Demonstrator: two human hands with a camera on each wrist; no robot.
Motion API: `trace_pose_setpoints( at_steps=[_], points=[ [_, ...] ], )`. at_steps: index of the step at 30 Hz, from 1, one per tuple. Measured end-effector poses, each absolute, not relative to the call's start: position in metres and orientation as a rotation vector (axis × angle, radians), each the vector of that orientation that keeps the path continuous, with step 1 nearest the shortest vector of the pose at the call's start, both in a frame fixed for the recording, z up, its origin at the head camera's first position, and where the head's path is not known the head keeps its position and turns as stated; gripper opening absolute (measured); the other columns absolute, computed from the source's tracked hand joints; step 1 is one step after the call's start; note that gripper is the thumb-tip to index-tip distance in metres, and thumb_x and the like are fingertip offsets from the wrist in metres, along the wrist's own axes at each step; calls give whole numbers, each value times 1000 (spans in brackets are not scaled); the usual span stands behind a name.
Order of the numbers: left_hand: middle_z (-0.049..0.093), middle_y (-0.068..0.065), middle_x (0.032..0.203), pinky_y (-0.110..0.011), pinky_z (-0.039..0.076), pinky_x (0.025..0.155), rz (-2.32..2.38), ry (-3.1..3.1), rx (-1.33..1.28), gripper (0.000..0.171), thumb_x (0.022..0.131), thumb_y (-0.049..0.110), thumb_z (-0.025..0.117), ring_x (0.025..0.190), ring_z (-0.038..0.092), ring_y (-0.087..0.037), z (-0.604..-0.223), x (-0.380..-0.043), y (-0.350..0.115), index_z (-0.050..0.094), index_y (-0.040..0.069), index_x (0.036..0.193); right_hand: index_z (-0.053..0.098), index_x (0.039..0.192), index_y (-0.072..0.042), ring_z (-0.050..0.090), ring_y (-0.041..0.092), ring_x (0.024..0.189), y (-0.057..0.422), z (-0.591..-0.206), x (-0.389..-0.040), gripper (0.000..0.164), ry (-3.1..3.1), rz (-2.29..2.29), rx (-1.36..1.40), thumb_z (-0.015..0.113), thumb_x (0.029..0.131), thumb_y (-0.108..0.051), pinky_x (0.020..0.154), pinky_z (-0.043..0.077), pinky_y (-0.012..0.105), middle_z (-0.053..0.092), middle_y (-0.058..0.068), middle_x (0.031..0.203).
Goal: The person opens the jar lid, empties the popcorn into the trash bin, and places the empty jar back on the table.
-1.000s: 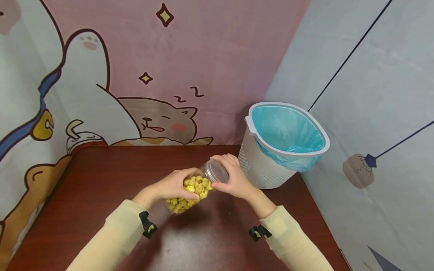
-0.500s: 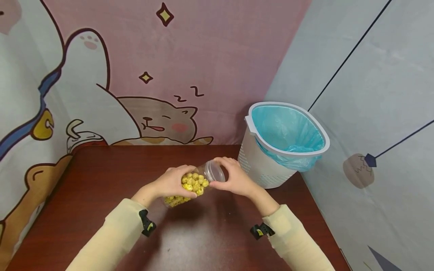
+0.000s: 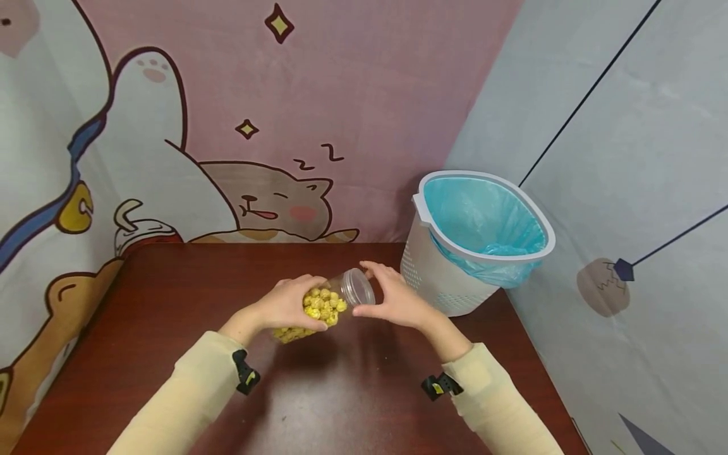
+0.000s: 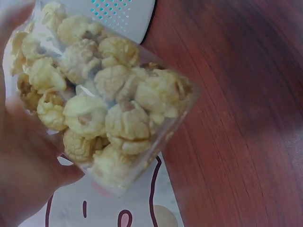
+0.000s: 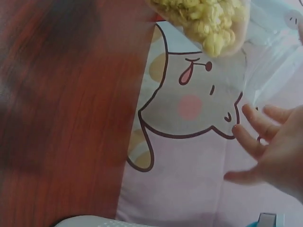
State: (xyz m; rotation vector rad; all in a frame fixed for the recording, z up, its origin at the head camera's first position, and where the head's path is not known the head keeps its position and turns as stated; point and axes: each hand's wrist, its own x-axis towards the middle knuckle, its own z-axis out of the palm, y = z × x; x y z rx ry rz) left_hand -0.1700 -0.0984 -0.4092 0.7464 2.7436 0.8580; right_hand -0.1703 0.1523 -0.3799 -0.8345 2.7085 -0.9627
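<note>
A clear plastic jar (image 3: 337,285) of yellow popcorn (image 3: 323,308) is held tilted above the table, its round transparent lid (image 3: 361,288) pointing up and to the right. My left hand (image 3: 287,306) grips the jar's body, thumb on the near side. In the left wrist view the popcorn (image 4: 111,101) shows through the jar's wall. Close by the lid is my right hand (image 3: 400,303), thumb and fingers spread around it. The right wrist view shows those fingers (image 5: 253,149) loosely extended and apart from the jar.
A light grey bin (image 3: 449,294) with a turquoise liner bag (image 3: 483,208) stands at the table's back right corner. The dark red-brown table (image 3: 188,297) meets a cartoon-printed wall cloth (image 3: 364,82) behind and a grey one (image 3: 625,164) on the right.
The jar's bottom end has risen, so it lies more level, and it has shifted slightly left with my left hand. My right hand's fingers have loosened away from the lid.
</note>
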Motion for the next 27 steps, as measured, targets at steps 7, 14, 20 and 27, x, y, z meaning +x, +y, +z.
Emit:
trace_pose_setpoints(
  at_steps=[7,14,20,27],
  points=[
    [59,2,113,-47,38,92,854,2706,755,77,63,46,78,97,55,-13,-408,-168,-99,52,16,128,44,134,-11,48,27,116,148,-383,-167,73,2727,-942,-852,76,74,-39,104,29,53,54,7,126],
    [58,1,117,-48,37,94,833,2718,785,78,63,45,78,101,55,-14,-411,-166,-103,51,16,129,32,144,-18,36,25,130,155,-384,-169,91,2620,-950,-1052,81,69,-34,107,26,55,42,6,142],
    [58,1,117,-48,36,95,808,2720,749,81,62,51,77,100,55,-13,-413,-167,-101,50,16,130,38,137,-10,51,26,117,149,-383,-167,74,2610,-994,-781,73,78,-39,98,41,48,55,10,126],
    [59,2,114,-47,38,92,826,2715,819,75,62,46,77,98,56,-14,-413,-167,-103,52,16,127,45,132,-14,46,22,118,151,-386,-168,72,2660,-997,-1025,78,70,-28,101,36,49,52,4,128]
  ],
)
